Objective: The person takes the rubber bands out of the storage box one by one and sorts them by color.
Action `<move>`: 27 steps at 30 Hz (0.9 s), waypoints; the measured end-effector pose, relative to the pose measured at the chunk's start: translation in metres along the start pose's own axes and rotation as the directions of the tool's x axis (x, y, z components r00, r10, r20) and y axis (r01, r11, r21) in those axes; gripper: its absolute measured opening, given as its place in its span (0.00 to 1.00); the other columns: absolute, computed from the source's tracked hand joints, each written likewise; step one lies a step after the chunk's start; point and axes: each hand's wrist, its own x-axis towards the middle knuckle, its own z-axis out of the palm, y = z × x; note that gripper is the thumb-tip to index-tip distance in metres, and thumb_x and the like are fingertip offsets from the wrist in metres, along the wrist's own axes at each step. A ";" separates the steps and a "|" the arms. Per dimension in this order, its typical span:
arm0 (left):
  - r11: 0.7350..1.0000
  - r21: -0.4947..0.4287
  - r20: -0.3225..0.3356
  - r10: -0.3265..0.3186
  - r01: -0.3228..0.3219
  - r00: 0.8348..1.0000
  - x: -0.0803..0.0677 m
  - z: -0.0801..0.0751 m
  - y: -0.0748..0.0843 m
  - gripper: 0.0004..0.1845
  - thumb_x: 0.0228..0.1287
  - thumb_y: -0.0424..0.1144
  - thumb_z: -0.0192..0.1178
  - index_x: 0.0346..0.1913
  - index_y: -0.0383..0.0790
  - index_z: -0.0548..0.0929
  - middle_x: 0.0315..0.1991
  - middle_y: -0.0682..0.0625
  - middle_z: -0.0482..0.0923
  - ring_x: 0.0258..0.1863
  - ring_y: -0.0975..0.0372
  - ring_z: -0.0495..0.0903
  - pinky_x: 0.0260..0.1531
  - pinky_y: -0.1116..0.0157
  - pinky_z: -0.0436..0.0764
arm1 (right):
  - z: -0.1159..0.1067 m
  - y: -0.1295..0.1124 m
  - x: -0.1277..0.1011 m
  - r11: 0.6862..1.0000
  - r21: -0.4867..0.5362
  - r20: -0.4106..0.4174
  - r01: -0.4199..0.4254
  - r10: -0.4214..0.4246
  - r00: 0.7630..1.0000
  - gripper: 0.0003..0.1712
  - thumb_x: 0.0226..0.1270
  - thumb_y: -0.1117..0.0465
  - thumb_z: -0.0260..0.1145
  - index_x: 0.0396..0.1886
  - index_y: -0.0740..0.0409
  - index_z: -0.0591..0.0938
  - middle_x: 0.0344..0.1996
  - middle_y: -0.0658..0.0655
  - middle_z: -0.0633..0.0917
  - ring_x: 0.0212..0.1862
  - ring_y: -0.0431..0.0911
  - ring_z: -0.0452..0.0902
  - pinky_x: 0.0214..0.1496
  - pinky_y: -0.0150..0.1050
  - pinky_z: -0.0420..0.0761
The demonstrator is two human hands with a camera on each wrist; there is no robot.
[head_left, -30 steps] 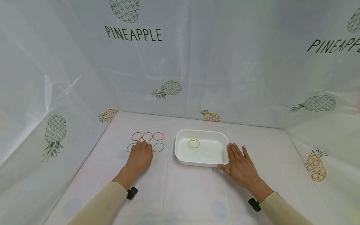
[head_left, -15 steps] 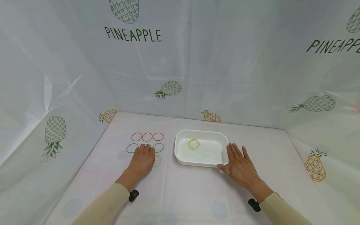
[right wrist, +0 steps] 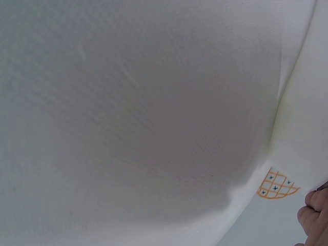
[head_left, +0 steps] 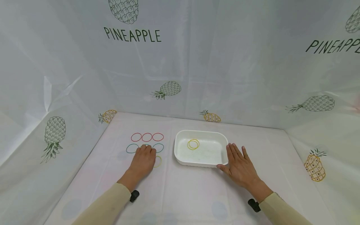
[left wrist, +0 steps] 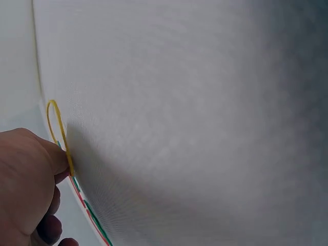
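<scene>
One thin yellow rubber band [head_left: 158, 161] newly uncovered as left hand [head_left: 144, 159] slid nearer, fingertips pressing it; right hand [head_left: 239, 165] flat, steadying white plastic tray [head_left: 180, 156].

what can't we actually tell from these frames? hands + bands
- Head view: the left hand covers the middle green band and most of the yellow band; whether it pinches it is hidden.
- Left wrist view: the yellow band runs behind the fingers; the grip cannot be judged.
- Right wrist view: the right hand is cut off by the edge; the white tray is out of frame.
- Head view: the bands in the tray overlap; count unclear.
</scene>
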 end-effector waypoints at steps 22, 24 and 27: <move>0.991 0.072 -0.232 0.124 -0.111 0.965 0.050 -0.036 0.020 0.09 0.72 0.36 0.65 0.34 0.37 0.79 0.30 0.46 0.71 0.32 0.53 0.64 0.30 0.61 0.61 | 0.001 0.002 -0.001 1.000 -0.007 -0.004 0.004 -0.004 1.000 0.58 0.76 0.26 0.52 0.80 0.73 0.60 0.80 0.71 0.62 0.83 0.64 0.54 0.83 0.64 0.47; 0.987 0.062 -0.202 0.156 -0.147 0.967 0.061 -0.044 0.028 0.07 0.73 0.36 0.63 0.36 0.36 0.80 0.31 0.46 0.72 0.34 0.52 0.67 0.32 0.59 0.66 | 0.001 0.002 -0.001 1.000 -0.008 -0.004 0.004 -0.004 1.000 0.58 0.76 0.26 0.52 0.80 0.73 0.60 0.80 0.71 0.62 0.83 0.64 0.54 0.83 0.64 0.47; 0.979 0.062 -0.135 0.200 -0.194 0.970 0.075 -0.051 0.042 0.06 0.75 0.36 0.60 0.39 0.36 0.80 0.34 0.46 0.72 0.37 0.51 0.68 0.37 0.57 0.70 | 0.001 0.002 0.000 1.000 -0.011 0.000 0.003 -0.003 1.000 0.58 0.76 0.26 0.52 0.81 0.73 0.59 0.80 0.71 0.62 0.83 0.63 0.54 0.83 0.64 0.46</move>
